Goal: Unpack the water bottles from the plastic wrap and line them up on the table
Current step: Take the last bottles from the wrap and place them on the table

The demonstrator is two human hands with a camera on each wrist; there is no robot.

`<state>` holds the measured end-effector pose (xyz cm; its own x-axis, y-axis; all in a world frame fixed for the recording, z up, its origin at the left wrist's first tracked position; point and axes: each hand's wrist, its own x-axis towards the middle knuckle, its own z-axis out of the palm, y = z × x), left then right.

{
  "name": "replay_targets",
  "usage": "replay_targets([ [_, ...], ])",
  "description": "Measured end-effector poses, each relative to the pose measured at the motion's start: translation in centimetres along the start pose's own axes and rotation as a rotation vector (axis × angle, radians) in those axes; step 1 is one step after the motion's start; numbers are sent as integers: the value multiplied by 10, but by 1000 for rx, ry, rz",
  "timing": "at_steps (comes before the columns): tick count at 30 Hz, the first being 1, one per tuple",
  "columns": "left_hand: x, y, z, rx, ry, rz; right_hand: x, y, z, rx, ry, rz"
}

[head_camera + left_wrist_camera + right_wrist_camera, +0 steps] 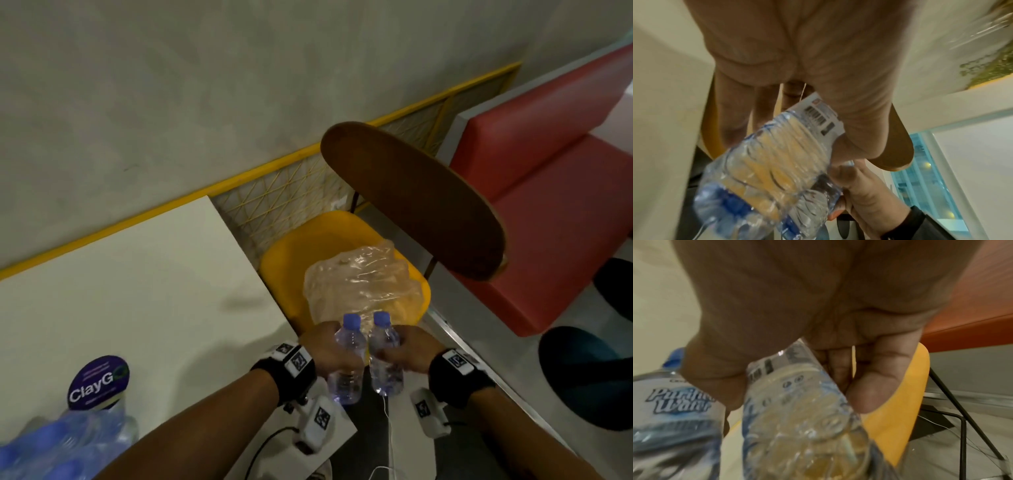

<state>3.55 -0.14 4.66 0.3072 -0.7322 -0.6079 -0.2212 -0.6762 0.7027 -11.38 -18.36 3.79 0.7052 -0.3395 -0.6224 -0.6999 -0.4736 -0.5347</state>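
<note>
My left hand [337,353] grips one clear water bottle [346,363] with a blue cap, and my right hand [404,353] grips a second bottle [385,359] right beside it. Both bottles are upright in the air off the table's right edge, in front of the yellow chair. The crumpled clear plastic wrap [363,284] lies on the chair seat [284,260]. In the left wrist view my fingers [857,121] curl round the ribbed bottle [772,162]. The right wrist view has my thumb [875,386] on its bottle [797,410], with the other bottle [674,410] at left.
The white table [137,291] stretches to the left, with a purple "ClayG" round sign [99,382] and several blurred blue-capped bottles [61,445] near its front left. A dark wooden chair back [414,202], a red bench [548,212] and a yellow mesh rail [294,192] stand beyond.
</note>
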Motion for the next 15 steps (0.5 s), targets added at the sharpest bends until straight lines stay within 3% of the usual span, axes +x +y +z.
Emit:
replay_targets([
  [6,-78,-56,-29,3,360,130,-44,-52,65,13,32,-166],
  [15,-176,-171,-98,106,594,120,-34,-167,194,-85,-44,-387],
])
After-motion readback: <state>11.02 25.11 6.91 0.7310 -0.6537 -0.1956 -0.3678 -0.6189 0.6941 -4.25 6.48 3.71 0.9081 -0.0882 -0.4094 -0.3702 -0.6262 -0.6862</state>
